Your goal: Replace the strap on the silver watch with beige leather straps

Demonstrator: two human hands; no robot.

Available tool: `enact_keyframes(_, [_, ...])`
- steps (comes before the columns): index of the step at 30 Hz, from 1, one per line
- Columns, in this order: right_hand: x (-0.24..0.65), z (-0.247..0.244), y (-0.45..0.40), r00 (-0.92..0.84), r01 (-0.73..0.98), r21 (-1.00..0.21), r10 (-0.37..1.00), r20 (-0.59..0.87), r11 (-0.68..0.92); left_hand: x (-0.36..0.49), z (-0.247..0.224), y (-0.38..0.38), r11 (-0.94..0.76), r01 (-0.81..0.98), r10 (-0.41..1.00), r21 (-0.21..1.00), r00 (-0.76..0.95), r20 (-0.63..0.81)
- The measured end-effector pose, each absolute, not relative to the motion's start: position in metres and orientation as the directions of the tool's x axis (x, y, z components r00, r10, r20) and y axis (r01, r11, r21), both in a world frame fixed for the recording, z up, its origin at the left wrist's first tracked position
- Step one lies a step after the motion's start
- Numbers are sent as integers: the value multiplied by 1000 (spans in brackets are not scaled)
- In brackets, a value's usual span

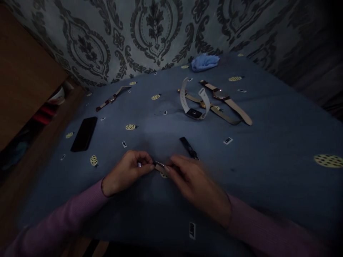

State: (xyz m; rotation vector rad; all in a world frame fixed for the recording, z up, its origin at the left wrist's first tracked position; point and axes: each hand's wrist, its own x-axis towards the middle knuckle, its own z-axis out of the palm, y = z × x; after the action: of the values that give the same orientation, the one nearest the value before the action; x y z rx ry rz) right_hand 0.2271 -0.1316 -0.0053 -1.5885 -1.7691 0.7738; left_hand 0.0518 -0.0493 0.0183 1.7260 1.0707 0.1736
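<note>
Near the front middle of the table, my left hand (130, 169) is closed, thumb and index finger pinching a small dark piece. A silvery glint shows between its fingers; the rest is hidden by them. My right hand (194, 182) is closed on a slim, shiny metal tool (160, 164), whose tip meets the piece at my left fingertips. What kind of tool it is I cannot make out. Just beyond my right hand lies a black watch strap (188, 147), its near end close to my knuckles.
Back right lie a white-strapped smartwatch (194, 113), a gold watch (204, 105) and a brown-strapped watch (221, 94). Another watch (112, 99) lies back left, with a black phone (84, 134) nearer. A blue cloth (205, 63) sits by the patterned wall.
</note>
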Motion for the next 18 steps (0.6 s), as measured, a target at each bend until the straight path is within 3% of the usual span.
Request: enact_keyframes(18, [227,-7,-132,-113,610,-787,993,32,95,51,20,-49,18,545,718,838,576,-390])
